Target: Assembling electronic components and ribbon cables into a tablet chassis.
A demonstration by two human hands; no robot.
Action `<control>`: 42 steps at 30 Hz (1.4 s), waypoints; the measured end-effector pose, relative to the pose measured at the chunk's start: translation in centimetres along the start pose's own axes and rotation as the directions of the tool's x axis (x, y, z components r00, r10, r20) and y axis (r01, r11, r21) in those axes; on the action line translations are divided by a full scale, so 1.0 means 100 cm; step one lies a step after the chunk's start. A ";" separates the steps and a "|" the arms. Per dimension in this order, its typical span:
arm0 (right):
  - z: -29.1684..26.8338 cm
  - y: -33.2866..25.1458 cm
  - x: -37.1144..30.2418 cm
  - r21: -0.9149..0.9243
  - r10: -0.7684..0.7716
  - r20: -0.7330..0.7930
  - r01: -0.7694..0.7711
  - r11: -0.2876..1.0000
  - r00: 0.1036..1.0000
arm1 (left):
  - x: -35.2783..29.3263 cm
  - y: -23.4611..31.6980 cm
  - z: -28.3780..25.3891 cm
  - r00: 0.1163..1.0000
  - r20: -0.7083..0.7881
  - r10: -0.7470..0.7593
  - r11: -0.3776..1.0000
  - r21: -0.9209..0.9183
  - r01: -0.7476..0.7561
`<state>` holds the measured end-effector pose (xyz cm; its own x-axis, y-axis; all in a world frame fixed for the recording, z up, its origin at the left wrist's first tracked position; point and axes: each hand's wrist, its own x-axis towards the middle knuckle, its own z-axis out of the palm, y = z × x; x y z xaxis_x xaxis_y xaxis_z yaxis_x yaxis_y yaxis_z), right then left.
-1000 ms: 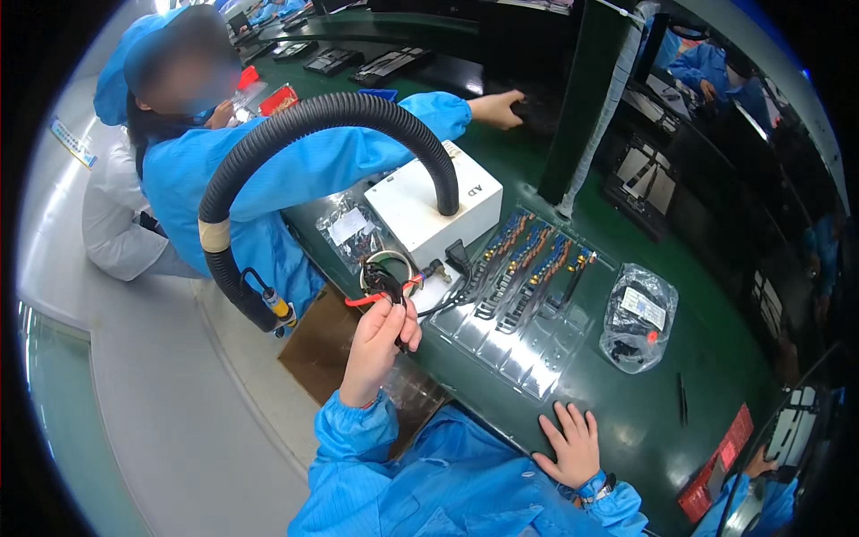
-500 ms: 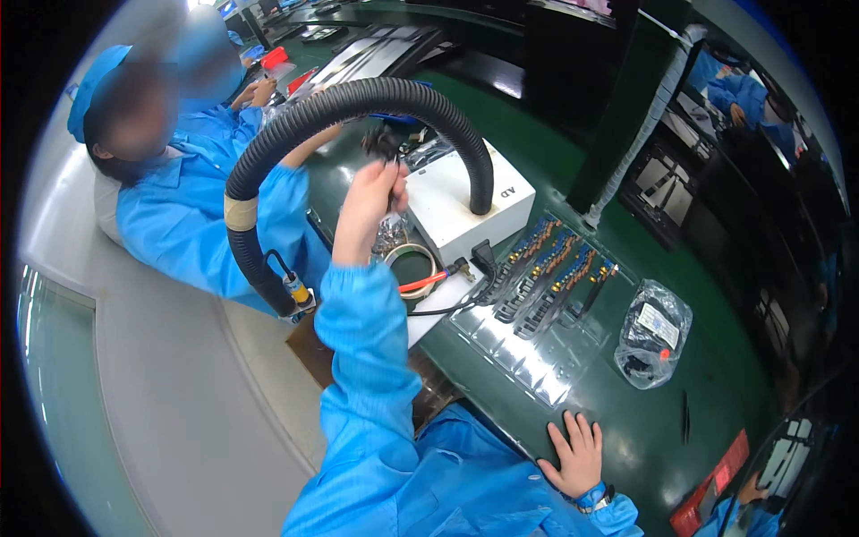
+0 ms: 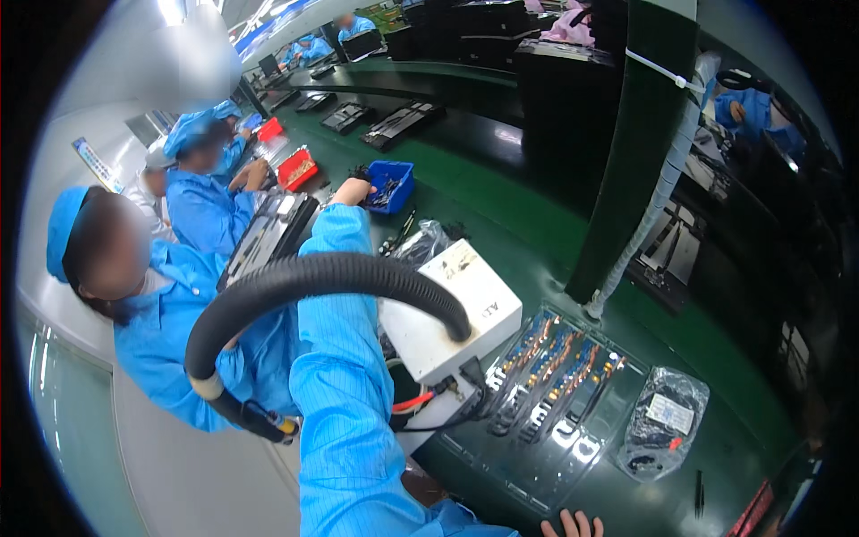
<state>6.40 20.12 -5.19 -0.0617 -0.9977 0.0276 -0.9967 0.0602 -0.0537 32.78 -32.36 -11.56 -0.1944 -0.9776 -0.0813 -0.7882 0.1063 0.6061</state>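
My left hand point(image 3: 352, 191), on an outstretched arm, is closed beside a blue bin point(image 3: 394, 199) on the far bench. A bunch of thin black pieces point(image 3: 361, 173) shows at its fingers, too small to name exactly. Small dark parts lie in the bin. Only the fingertips of my right hand point(image 3: 573, 526) come into view at the lower edge, spread on the green bench and holding nothing. Ahead of them, a clear plastic tray point(image 3: 483, 447) carries rows of black cable-like parts with blue, yellow and copper-coloured ends point(image 3: 555, 376).
A white box point(image 3: 488, 295) with a bent black hose point(image 3: 331, 271) stands under my left arm's right side. A clear bag of black parts point(image 3: 664, 421), tweezers point(image 3: 699, 492) and a green post point(image 3: 617, 179) are to the right. A co-worker point(image 3: 170, 331) sits at left, near a red bin point(image 3: 295, 168).
My left hand, with the dark bunch, has reached farther forward past the white box to the blue bin. The view has tilted up, so my right hand is mostly out of frame.
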 end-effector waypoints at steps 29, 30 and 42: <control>-0.053 0.065 -0.004 0.292 0.180 -0.385 -0.066 0.954 0.905 | -0.051 0.116 -0.021 0.990 -0.119 -0.082 -0.348 -0.927 -0.140; -0.057 0.083 -0.012 0.256 0.282 -0.457 -0.179 0.950 0.844 | -0.091 0.131 -0.008 0.987 -0.135 -0.085 -0.390 -0.907 -0.158; -0.023 0.179 -0.064 0.258 0.692 -0.505 -0.674 0.692 0.516 | -0.249 0.444 0.141 0.530 0.569 0.629 -0.053 -0.648 0.760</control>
<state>-11.19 27.68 -4.03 -0.7475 -0.4579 0.4812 -0.6345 0.7065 -0.3134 -5.64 -0.68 6.20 -0.9310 -0.3475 -0.1121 0.2728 -0.8661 0.4189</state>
